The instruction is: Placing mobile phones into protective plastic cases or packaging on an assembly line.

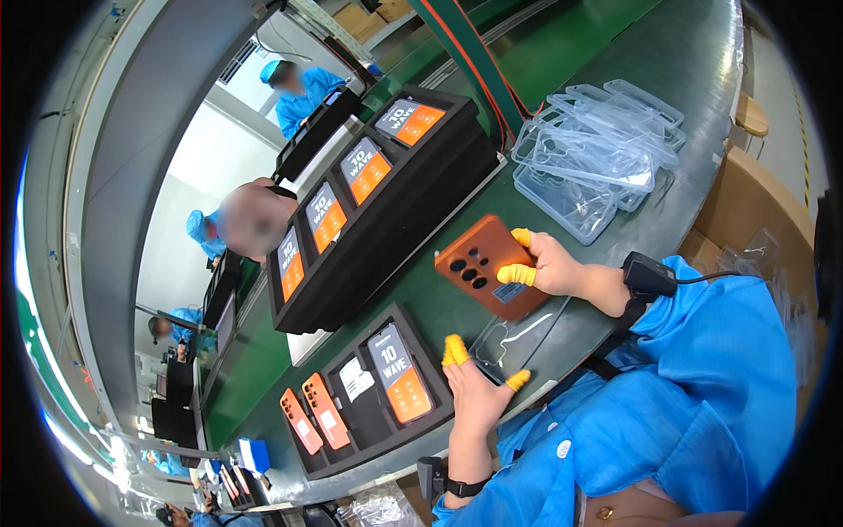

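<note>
My right hand [549, 265], with yellow finger cots on its thumb and finger, grips a copper-brown phone [486, 250] by its right edge. The phone's back faces up, showing its camera rings and a small pale label. My left hand [474, 382], also in yellow finger cots, holds nothing; its fingers are spread over the bench edge. Beside its fingertips lies a dark flat piece [518, 341] with a clear rim and a thin white strip; what it is I cannot make out. Left of that hand, a black foam tray [369, 329] holds a phone [401, 373] with printed film.
Two orange phones [325, 411] and a white card [356, 379] sit in the same tray. Behind stands a deep black tray [413, 211] with several film-covered phones. Clear plastic cases [601, 149] are piled at the right, near a cardboard box [733, 193]. Co-workers in blue [303, 92] sit beyond.
</note>
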`<action>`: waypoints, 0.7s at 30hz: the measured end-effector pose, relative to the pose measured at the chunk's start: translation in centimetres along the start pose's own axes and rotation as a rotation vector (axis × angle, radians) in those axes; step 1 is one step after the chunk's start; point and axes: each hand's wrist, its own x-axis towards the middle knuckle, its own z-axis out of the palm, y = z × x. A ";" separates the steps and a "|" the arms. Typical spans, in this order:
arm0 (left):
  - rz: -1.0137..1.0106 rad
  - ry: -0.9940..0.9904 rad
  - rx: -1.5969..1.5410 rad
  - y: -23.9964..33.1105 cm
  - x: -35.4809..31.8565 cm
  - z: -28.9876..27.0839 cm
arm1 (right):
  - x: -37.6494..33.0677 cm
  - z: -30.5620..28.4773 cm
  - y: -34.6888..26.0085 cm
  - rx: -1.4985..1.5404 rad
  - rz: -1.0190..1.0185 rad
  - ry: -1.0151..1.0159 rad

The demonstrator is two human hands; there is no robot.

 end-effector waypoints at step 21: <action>0.041 0.369 -0.427 1.3 -0.8 -0.6 | 0.1 0.5 -0.2 -0.905 -0.201 -0.786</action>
